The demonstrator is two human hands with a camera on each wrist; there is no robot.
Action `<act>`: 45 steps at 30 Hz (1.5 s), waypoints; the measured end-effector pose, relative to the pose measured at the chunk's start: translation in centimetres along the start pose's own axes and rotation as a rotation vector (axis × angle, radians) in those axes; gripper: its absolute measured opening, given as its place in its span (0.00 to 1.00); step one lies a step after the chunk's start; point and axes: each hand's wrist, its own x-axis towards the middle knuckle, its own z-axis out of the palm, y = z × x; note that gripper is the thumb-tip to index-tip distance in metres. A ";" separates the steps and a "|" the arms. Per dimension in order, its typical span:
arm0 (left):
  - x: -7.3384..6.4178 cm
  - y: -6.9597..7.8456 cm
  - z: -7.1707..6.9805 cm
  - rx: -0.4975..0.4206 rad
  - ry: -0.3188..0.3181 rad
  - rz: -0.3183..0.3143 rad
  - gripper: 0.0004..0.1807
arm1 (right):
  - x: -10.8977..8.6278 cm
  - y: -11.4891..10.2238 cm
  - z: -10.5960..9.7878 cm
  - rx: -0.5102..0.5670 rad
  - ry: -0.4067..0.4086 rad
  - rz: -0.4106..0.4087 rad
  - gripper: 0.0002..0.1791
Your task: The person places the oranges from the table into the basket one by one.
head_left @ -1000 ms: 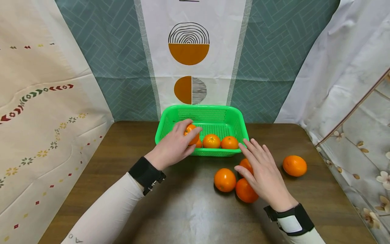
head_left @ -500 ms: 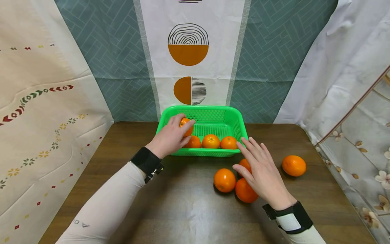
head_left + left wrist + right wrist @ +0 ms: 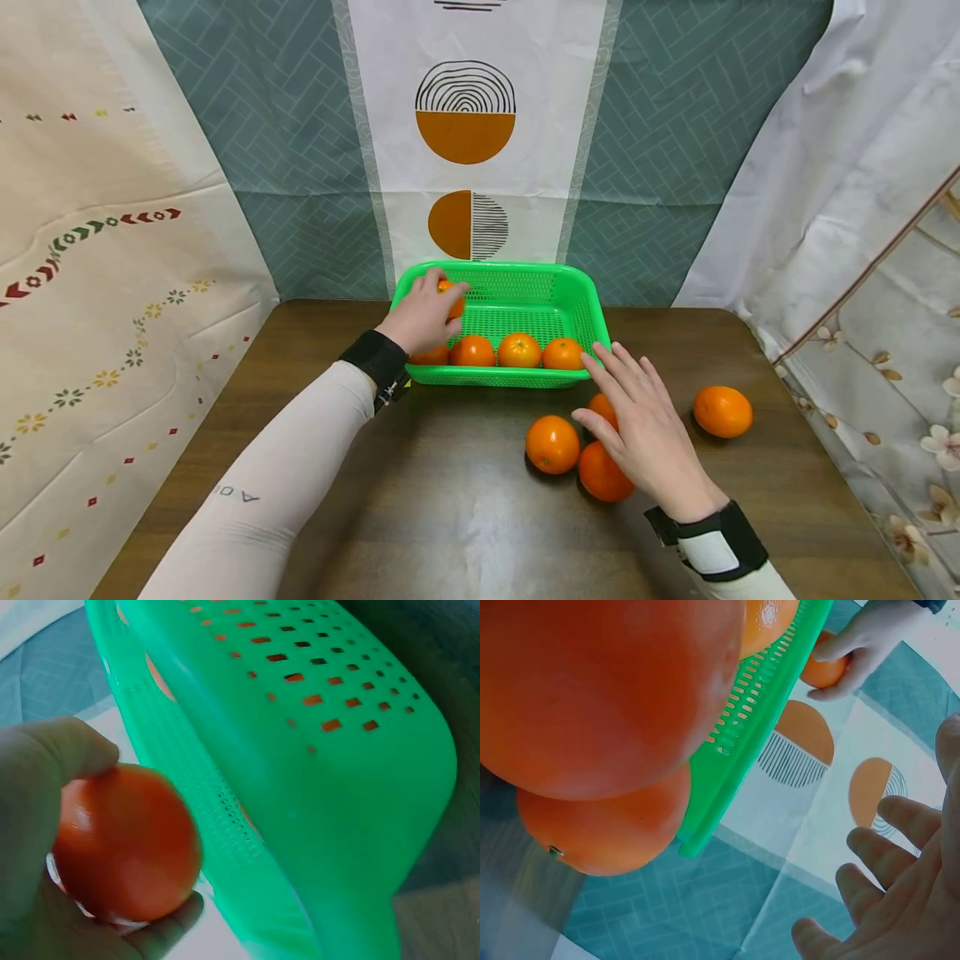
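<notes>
My left hand (image 3: 426,315) grips an orange (image 3: 131,844) over the left part of a green plastic basket (image 3: 501,377). In the left wrist view, thumb and fingers curl round this fruit beside the basket's rim. Several oranges sit in a row along the basket's near side, among them a middle one (image 3: 520,351). My right hand (image 3: 648,425) hovers with spread fingers near the basket's right front corner, holding nothing. Beneath and beside it lie an orange (image 3: 552,445), a redder one (image 3: 604,472) and a third, partly hidden one (image 3: 604,408).
Another orange (image 3: 722,412) lies apart on the right side of the brown wooden table (image 3: 450,500). A patterned cloth (image 3: 480,125) hangs close behind the basket. More cloths flank the table at left and right.
My left hand has carried its orange leftward and a little back over the basket, uncovering more oranges of the near row. The right hand has stayed almost still.
</notes>
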 end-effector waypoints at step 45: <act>2.2 -0.2 1.6 0.133 -0.280 -0.169 0.25 | -1.3 0.5 0.5 0.009 0.000 0.009 0.38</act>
